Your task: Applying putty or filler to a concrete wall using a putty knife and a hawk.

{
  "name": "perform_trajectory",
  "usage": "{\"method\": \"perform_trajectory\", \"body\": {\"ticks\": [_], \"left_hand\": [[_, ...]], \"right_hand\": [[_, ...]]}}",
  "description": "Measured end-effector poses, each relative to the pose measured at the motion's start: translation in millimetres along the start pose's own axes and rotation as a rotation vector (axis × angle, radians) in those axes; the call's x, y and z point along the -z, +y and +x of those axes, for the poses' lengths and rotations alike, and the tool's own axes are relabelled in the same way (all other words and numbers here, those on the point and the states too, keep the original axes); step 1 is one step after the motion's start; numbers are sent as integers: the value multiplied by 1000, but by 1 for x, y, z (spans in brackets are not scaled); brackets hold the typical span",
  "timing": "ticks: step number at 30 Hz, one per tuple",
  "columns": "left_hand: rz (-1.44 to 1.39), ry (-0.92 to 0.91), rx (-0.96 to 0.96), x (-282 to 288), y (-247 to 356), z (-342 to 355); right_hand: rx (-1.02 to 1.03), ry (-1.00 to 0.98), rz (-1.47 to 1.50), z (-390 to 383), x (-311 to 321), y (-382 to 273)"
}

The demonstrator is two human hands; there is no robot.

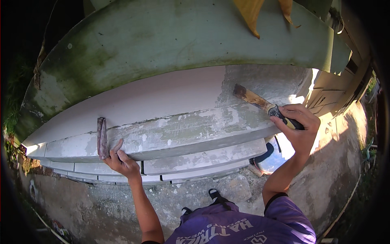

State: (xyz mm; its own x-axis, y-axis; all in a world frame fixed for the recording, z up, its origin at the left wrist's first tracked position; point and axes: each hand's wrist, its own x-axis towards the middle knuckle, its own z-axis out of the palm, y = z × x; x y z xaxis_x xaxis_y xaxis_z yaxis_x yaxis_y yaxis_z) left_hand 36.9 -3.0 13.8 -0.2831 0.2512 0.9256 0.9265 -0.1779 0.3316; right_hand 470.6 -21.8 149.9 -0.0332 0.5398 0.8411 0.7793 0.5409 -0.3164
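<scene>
My right hand (300, 124) grips the black and yellow handle of a scraper (252, 98). Its stained blade rests close to or against the grey, bare patch (260, 79) beside the white coat on the wall. At the left, the fingers of my left hand (124, 163) close on the lower end of a narrow, putty-smeared strip (102, 138), which stands upright over the ledge; its exact kind is unclear. Between my hands runs the long pale ledge (178, 132), patchy white and grey-green. Above it, the wall face (162, 95) is smooth white on the left.
A large green, moss-stained sheet (174, 36) overhangs the wall, with dry yellow leaves (249, 14) hanging over it. Lower stepped ledges (195, 160) lie beneath. Beside them, a blue and white container (274, 158) stands on the rough concrete floor (321, 183). A beige door (329, 91) is at the right.
</scene>
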Motion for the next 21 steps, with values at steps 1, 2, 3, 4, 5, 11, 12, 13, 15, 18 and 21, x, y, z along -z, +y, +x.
{"method": "perform_trajectory", "body": {"ticks": [1,2,3,4,5,11,12,13,15,18,21], "left_hand": [[-4,-8,-2,-1,1,1],[-6,-19,-1,0,0,1],[-6,-20,2,0,-1,0],[-21,-30,20,0,-4,-2],[-33,-40,38,1,-7,-2],[-12,-43,-2,4,-3,0],[-19,-47,1,4,-1,0],[-18,-57,-8,3,1,1],[-1,-65,-15,7,0,2],[-10,-34,-12,7,-4,3],[-51,-49,34,3,-5,-1]], "right_hand": [[11,-21,-17,5,-12,-1],[22,-45,-34,9,-23,-2],[11,-49,17,10,-22,-1],[12,-52,15,8,-20,-1],[-9,-45,11,4,-20,-4],[-5,0,3,0,-5,-8],[-39,-50,-40,4,-15,-14],[-98,-57,-68,7,-20,-16],[-59,-45,-49,4,-22,-21],[-23,-19,-22,-3,-5,-27],[-49,58,-36,-6,14,-21]]}}
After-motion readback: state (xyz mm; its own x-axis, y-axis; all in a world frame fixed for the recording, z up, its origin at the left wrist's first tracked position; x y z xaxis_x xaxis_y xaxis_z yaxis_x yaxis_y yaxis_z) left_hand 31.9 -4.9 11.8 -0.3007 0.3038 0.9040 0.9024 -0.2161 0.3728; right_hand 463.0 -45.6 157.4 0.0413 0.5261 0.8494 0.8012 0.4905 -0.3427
